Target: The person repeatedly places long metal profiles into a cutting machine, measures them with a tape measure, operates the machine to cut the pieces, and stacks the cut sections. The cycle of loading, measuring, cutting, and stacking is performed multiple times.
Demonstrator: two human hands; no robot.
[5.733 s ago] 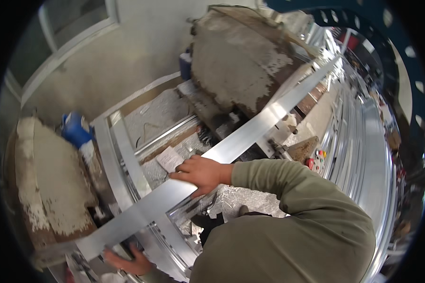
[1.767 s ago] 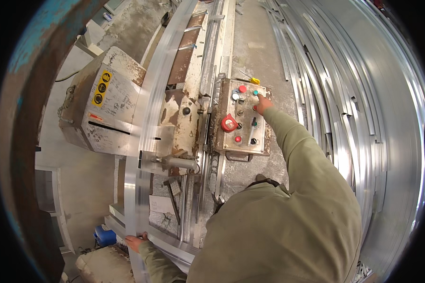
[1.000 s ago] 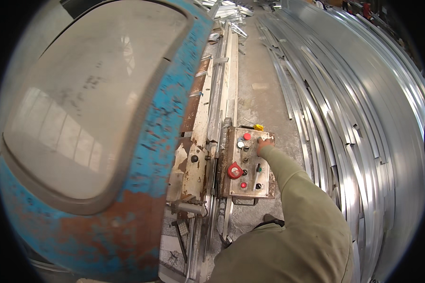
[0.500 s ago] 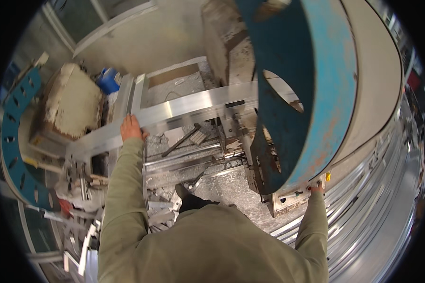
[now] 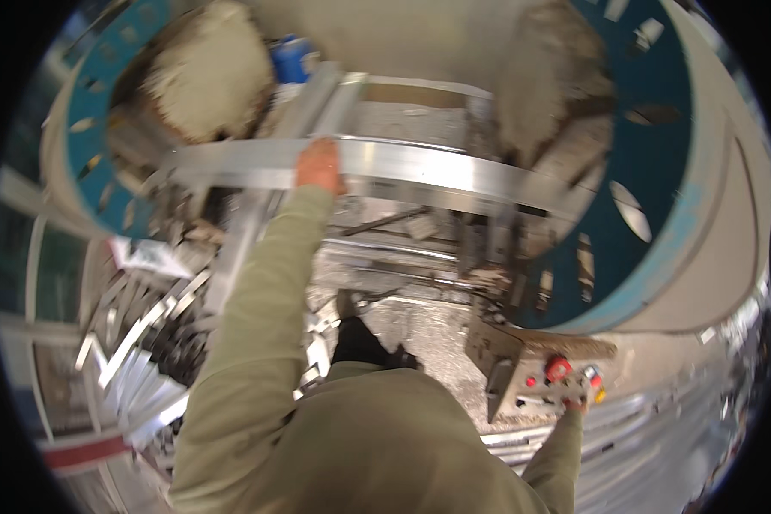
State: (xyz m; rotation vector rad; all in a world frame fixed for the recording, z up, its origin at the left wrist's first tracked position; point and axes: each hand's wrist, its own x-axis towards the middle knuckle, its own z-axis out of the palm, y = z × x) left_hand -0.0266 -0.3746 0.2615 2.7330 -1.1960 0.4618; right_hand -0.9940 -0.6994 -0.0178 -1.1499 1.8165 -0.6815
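A long silver aluminium profile (image 5: 437,169) lies across the machine bed from left to right. My left hand (image 5: 319,167) grips it left of its middle, the fingers over its top and partly hidden. At the lower right, my right hand (image 5: 576,405) is at the lower edge of a control box (image 5: 531,381) with red and yellow buttons. It is small and blurred there, so whether it presses or holds a control cannot be made out. The profile's right part runs inside a large blue slotted guard ring (image 5: 660,223).
Another blue slotted ring (image 5: 90,141) stands at the left. A blue container (image 5: 291,58) sits behind the bed. Aluminium offcuts (image 5: 150,325) are heaped at the lower left, and long metal bars (image 5: 651,445) lie at the lower right. Metal shavings (image 5: 420,334) cover the floor.
The view has swung, so the scene sits further right and the control box's face shows its buttons. My left hand stays on the profile, and my right hand stays at the control box.
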